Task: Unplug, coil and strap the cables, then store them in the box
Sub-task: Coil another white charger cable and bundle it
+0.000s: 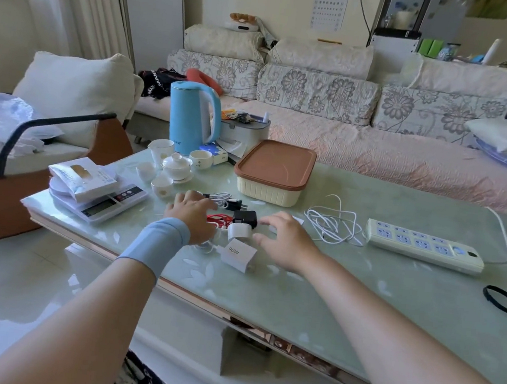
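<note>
Reaching over the cable pile [222, 216] by the table's [359, 305] near edge, the left hand [192, 215] rested on it with fingers spread and gripped nothing. The right hand [284, 241] hovered just beside the black adapter [245, 217], fingers loosely bent and empty.

Unplugging appeared complete: no plug showed in the power strip [423, 246] toward the right edge. Coiling was judged unfinished, as the white cable [333, 225] lay loose between pile and strip. A black band [502, 299] lay unused near the right near corner. The box [274, 173], mid-table toward the far edge, had its lid on, so storage remained.
</note>
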The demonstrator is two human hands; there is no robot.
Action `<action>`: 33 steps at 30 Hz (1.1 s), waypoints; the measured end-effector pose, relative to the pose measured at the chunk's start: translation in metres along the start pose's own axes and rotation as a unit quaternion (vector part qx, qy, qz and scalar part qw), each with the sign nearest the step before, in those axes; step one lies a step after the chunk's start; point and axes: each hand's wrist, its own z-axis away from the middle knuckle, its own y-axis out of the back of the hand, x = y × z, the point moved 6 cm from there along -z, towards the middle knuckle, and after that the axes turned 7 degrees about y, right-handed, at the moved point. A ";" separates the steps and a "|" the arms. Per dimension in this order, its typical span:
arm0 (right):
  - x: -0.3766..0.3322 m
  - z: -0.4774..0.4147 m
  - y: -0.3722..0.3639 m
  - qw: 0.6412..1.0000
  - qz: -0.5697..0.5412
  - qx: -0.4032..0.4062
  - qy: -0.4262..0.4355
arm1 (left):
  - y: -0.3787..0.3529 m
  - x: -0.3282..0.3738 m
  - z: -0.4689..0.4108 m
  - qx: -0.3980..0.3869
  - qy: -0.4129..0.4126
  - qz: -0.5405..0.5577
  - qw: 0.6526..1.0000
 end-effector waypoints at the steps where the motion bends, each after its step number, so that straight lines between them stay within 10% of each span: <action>1: 0.008 -0.001 0.008 1.000 0.000 0.014 -0.016 | 0.004 0.014 0.001 0.012 -0.025 0.038 0.999; 7: 0.055 0.002 0.029 0.989 0.117 -0.042 -0.074 | -0.001 0.105 -0.004 0.010 -0.141 0.146 0.979; 16: 0.088 0.031 0.049 0.967 0.197 -0.140 -0.076 | -0.077 0.180 -0.018 -0.141 -0.177 -0.115 0.967; 33: 0.130 0.115 0.128 0.991 0.092 0.053 -0.082 | -0.066 0.253 0.055 -0.191 -0.203 -0.088 0.956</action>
